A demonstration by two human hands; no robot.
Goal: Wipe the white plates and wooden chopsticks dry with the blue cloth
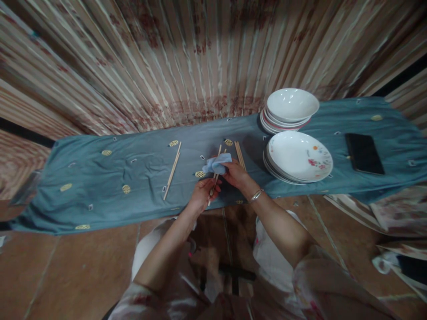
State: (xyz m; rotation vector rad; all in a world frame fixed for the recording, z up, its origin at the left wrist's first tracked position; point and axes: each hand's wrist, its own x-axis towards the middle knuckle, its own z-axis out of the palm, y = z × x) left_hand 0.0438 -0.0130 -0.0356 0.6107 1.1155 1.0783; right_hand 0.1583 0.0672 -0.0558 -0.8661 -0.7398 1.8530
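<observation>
My left hand (202, 194) is closed around the lower part of a pair of light wooden chopsticks (220, 149), held above the table's front half. In my right hand (236, 174) is a light blue cloth (216, 163), wrapped about the upper part of those chopsticks. The cloth hides part of the sticks and some right fingertips. Left of my hands another pair of chopsticks (172, 171) lies slanted on the tablecloth. Just beyond my right hand a few more chopsticks (239, 154) lie side by side, their near ends hidden by that hand.
A teal patterned cloth (110, 178) covers the long narrow table. To the right stand a stack of white bowls (292, 106) and a stack of floral plates (296, 155). A black flat device (364, 153) lies farther right. Pleated curtains (187, 62) hang behind the table.
</observation>
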